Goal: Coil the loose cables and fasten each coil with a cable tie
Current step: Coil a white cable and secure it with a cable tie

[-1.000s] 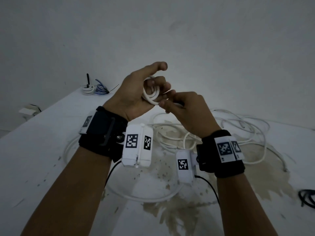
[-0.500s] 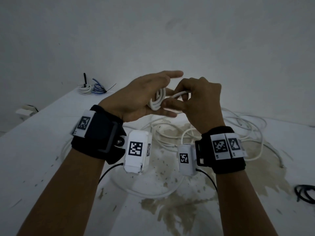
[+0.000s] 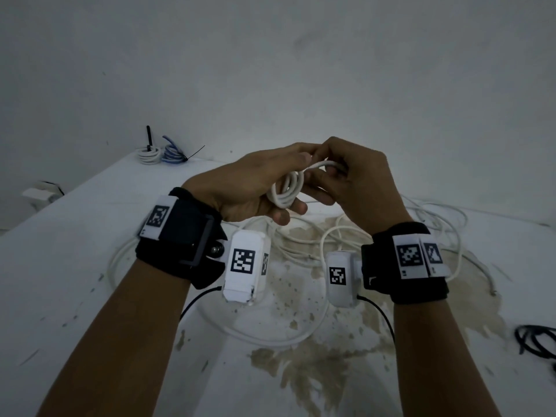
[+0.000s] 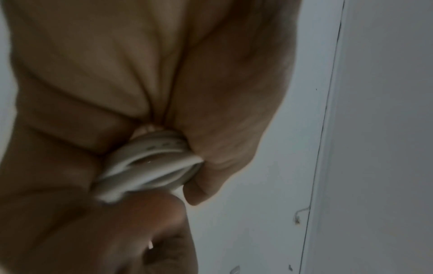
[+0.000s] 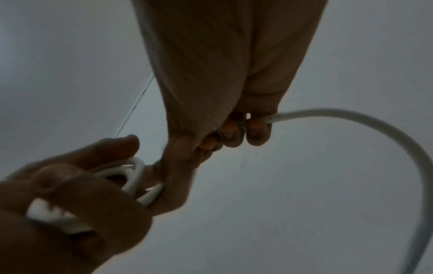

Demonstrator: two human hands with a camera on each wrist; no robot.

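Your left hand (image 3: 252, 188) grips a small started coil (image 3: 285, 188) of white cable above the table (image 3: 75, 266), while your right hand (image 3: 355, 182), close against it, pinches the next length. Two tied coils (image 3: 159, 153) sit at the far corner; most of this white cable (image 3: 421, 236) lies loose below, and no tie is on it yet.

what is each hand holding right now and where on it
The left hand grips the small wound coil of the white cable across its loops. The right hand pinches the loose strand just beyond the coil, feeding it on.
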